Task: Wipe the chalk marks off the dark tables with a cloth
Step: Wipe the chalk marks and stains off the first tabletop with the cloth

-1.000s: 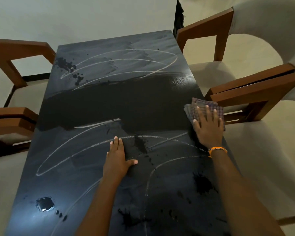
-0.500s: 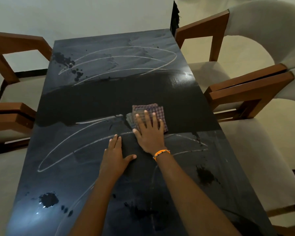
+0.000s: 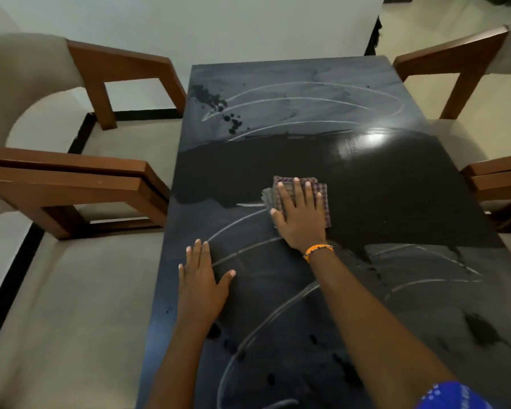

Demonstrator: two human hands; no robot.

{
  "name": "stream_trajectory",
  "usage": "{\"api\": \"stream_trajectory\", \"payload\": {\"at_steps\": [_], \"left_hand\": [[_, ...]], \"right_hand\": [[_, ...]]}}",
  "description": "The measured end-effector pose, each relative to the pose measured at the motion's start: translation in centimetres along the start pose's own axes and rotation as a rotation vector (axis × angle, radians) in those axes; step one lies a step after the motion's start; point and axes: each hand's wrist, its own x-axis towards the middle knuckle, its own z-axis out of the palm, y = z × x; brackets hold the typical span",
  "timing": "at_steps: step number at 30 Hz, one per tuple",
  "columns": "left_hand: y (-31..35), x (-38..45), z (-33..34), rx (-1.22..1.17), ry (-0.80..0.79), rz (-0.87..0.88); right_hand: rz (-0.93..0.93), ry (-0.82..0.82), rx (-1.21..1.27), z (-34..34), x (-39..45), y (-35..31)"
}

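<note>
Cloth (image 3: pixel 322 191): checked, folded, lay mid-table (image 3: pixel 396 187) beside curved chalk marks (image 3: pixel 248 249).
Right hand (image 3: pixel 300 219): fingers straight, pressed flat on cloth.
Left hand (image 3: pixel 199 283): fingers straight, flat on tabletop, holding nothing.

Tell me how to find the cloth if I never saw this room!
Look at the long dark table between the wooden chairs. Near its middle, at the edge of the clean black band, the right hand with the orange wristband presses flat on the cloth. It is the only checked, folded fabric there; everything else on the tabletop is chalk lines or dark splotches.
</note>
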Motion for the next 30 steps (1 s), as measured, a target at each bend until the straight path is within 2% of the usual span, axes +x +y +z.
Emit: {"api": "stream_trajectory", "payload": {"at_steps": [6,9,12,14,18,22,24,26,30], "left_hand": [[-5.7,-0.2,-2.4,-0.048,0.007,-0.115],[-7.5,-0.6,-3.3,-0.068,-0.011,-0.149],[-8.1,-0.7,-3.8,-0.084,-0.03,-0.161],[-8.0,-0.4,-4.0,-0.108,-0.057,-0.147],[-7.2,-0.2,-4.0,-0.211,-0.058,-0.191],[-6.8,-0.3,-3.6,-0.21,-0.032,-0.228],[-6.8,-0.3,-3.6,-0.189,-0.035,-0.242],[-6.7,-0.2,-3.6,-0.174,-0.04,-0.255],[-6.7,-0.4,-3.7,-0.194,-0.029,-0.238]], "right_hand": [[-0.198,-0.098,0.049,3.8,1.7,-15.0],[-0.311,-0.124,0.042,5.0,1.8,-18.9],[-0.387,-0.112,-0.007,4.8,2.1,-18.1],[-0.371,-0.08,-0.007,4.2,2.2,-15.6],[-0.124,0.014,-0.039,2.4,2.2,-7.6],[0.171,0.083,-0.067,0.8,1.4,-0.5],[0.278,0.09,-0.035,1.1,1.3,-0.9],[0.308,0.094,-0.018,1.6,1.7,-3.4],[0.09,0.042,-0.007,3.4,3.1,-11.2]]}}
